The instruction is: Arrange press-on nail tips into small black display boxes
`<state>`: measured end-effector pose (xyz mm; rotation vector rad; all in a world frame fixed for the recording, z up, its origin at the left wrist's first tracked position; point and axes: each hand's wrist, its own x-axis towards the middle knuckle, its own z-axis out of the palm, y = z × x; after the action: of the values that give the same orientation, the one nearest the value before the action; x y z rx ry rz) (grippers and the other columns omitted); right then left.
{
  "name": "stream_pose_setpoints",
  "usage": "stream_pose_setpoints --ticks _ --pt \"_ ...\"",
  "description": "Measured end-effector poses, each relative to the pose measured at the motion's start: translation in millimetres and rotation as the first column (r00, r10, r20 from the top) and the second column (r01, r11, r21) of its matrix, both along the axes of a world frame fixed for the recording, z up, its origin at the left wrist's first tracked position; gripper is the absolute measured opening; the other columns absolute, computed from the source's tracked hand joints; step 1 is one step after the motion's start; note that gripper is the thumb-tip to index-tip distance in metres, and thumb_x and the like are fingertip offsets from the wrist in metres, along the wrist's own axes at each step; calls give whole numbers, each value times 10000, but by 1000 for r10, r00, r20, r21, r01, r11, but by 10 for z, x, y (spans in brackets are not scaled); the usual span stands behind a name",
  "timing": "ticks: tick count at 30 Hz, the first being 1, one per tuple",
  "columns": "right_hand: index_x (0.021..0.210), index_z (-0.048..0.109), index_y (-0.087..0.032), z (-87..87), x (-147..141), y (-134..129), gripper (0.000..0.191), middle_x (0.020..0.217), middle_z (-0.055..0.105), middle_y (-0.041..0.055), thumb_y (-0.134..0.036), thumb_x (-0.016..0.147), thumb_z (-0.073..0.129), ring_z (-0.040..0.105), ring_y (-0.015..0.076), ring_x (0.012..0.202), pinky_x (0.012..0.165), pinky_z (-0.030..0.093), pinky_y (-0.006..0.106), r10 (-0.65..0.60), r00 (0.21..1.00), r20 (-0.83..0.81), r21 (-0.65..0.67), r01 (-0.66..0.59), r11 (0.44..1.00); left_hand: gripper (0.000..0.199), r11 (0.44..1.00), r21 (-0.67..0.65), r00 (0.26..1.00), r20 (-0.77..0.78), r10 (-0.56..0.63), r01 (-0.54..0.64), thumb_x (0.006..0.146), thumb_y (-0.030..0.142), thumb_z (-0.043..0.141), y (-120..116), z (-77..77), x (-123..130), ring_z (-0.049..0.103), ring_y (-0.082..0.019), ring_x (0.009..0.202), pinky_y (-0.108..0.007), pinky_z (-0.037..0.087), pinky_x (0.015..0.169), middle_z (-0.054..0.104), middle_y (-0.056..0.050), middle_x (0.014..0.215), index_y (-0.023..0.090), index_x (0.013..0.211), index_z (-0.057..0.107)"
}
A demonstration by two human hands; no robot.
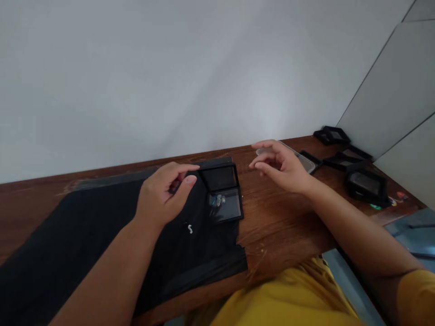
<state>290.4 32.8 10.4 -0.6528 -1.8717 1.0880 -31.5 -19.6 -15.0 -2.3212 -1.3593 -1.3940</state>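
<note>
My left hand hovers over the black cloth, thumb and index finger apart with nothing between them. Its index fingertip is nearest to the upper left corner of a black hinged display case, which lies unfolded with clear panels. A few small shiny bits show on the lower panel; their kind is too small to tell. To the right of the case, my right hand is raised above the wooden table, fingers loosely curled and apart, holding nothing. A small white squiggly piece lies on the cloth below my left hand.
The black cloth covers the left part of the wooden table. Behind my right hand lies a clear plastic tray. Several black cases are piled at the right, near small coloured bits. A pale wall bounds the back.
</note>
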Motion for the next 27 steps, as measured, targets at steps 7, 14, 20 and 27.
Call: stream_pose_setpoints --ticks 7,14,20,27 --pt "1171 687 -226 -142 -318 -288 403 949 853 7 -439 917 916 740 101 694 670 632 233 290 929 -229 -397 -361 844 149 975 221 998 -47 40 -29 1056 255 661 -52 36 86 551 -127 641 -273 451 640 652 40 774 236 1097 803" --pt "1051 768 -190 -417 -520 -252 296 959 878 53 -381 885 921 762 131 721 531 564 186 150 980 -130 -529 -196 826 106 946 325 999 -32 20 -9 1030 212 705 -50 18 173 542 -118 609 -273 428 608 614 56 722 239 1075 798" --pt "998 799 -179 -536 -618 -189 43 972 878 66 -201 988 764 804 158 809 574 586 204 64 992 112 -479 -3 878 118 979 203 999 51 5 -16 1004 211 705 -28 -12 210 551 -123 612 -284 467 619 619 51 715 252 1040 809" --pt "1057 838 -189 -571 -630 -160 116 1092 886 88 -155 1015 736 852 225 1062 975 652 366 21 950 312 -190 41 981 147 982 186 997 79 -22 7 1024 191 686 -36 -4 210 582 -113 590 -275 463 612 669 52 678 237 932 791"
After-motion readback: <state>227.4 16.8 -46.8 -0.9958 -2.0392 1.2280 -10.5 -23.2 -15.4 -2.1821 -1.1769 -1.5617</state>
